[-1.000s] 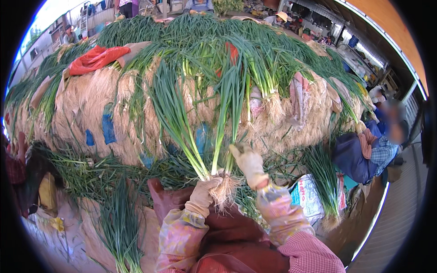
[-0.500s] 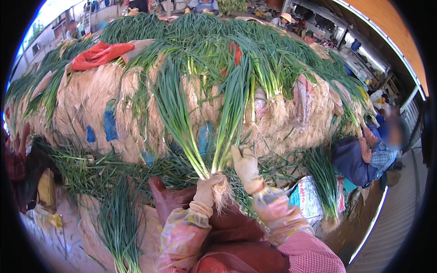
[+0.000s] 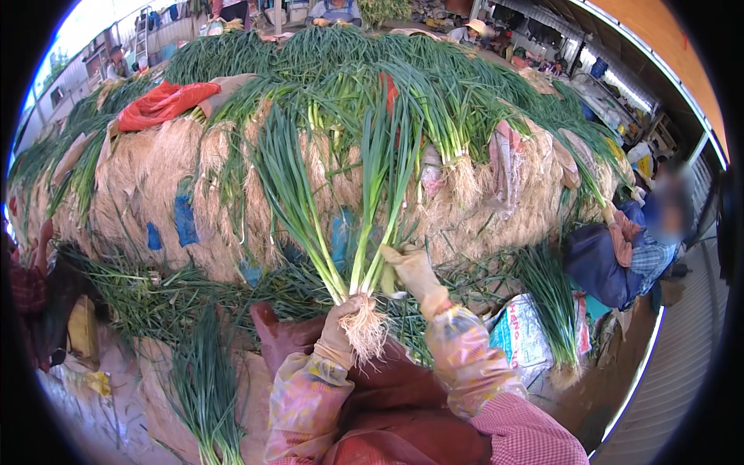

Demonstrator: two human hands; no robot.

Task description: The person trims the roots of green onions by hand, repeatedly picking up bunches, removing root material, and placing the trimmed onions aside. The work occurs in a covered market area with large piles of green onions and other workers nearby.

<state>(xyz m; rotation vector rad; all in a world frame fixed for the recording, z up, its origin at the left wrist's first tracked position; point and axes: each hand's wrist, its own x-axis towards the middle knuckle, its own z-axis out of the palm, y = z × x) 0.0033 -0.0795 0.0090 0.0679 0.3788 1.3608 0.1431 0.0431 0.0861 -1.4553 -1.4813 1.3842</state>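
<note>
A fanned bunch of green onions stands upright before me, its leaves spreading toward the heap behind. Round the white base of this bunch is my gloved left hand, closed, with pale roots hanging over its side. My gloved right hand is at the right edge of the stalks, fingers bent in toward them. Below those fingers hangs a yellowish-green leaf strip with a pale end, which they seem to pinch; the fingertips are partly hidden. Both forearms wear patterned plastic sleeves.
A big heap of green onions, roots facing me, fills the far side. Loose leaves litter its foot. Bunches lie at left and on a printed sack at right. A seated person works at right; another sits far left.
My right hand has moved slightly left, closer against the stalks, and its fingers have bent in. The left hand has shifted a little left with the bunch.
</note>
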